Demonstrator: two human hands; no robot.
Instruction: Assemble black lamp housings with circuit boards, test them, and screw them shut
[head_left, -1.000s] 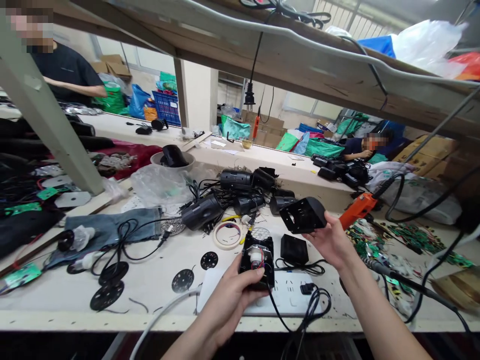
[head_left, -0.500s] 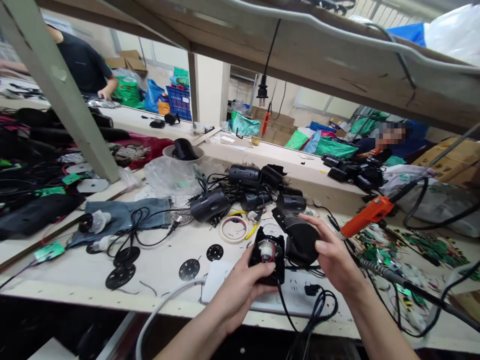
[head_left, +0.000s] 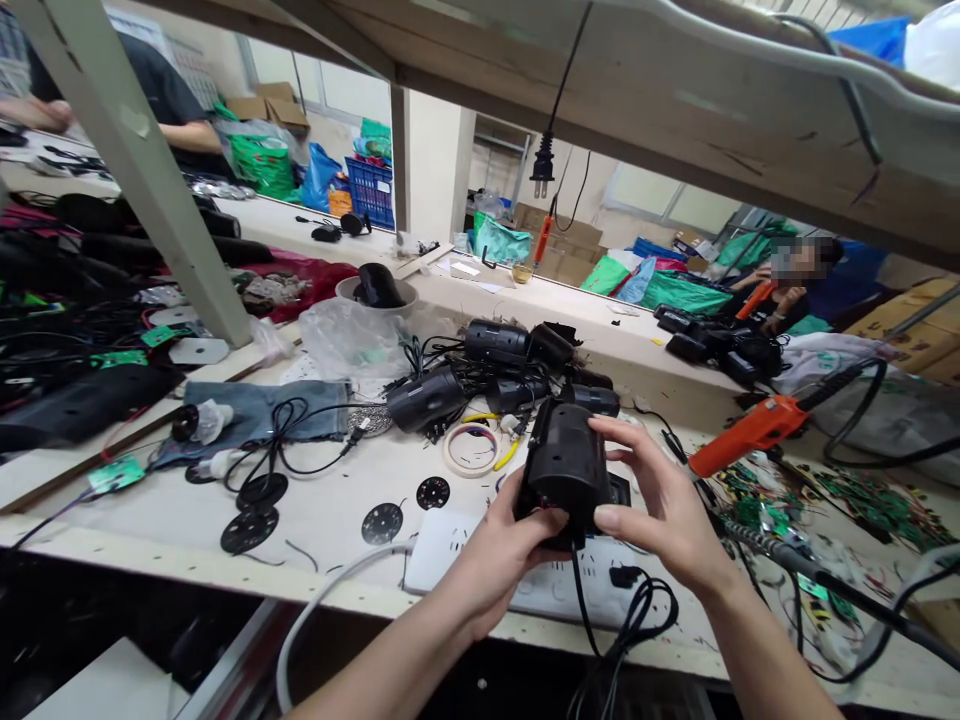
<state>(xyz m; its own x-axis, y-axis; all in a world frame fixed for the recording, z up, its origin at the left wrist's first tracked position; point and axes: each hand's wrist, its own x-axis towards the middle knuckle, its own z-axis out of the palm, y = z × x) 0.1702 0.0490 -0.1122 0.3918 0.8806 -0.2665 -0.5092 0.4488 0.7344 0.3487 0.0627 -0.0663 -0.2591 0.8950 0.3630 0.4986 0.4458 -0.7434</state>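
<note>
In the head view, my right hand (head_left: 660, 500) grips a rounded black plastic cover (head_left: 574, 450) from its right side, with thumb and fingers apart around it. My left hand (head_left: 514, 525) is closed on the black housing half (head_left: 534, 475), which sits under and left of the cover. The two pieces are together or nearly so; the seam is too dark to tell. A black cord (head_left: 581, 590) hangs from their lower end to a coiled bundle at the bench edge. Beneath my hands lies a white power strip (head_left: 431, 555).
Similar black housings (head_left: 427, 398) with cords are heaped behind, near a tape roll (head_left: 471, 449) and yellow-handled tool (head_left: 510, 457). To the right are an orange power tool (head_left: 750, 435) and green circuit boards (head_left: 862, 480). Black perforated discs (head_left: 382, 523) lie left. A shelf beam crosses overhead. Two people work beyond.
My right hand has brought the cover leftward onto the housing half, hiding the white part and wires inside it. The view has shifted slightly.
</note>
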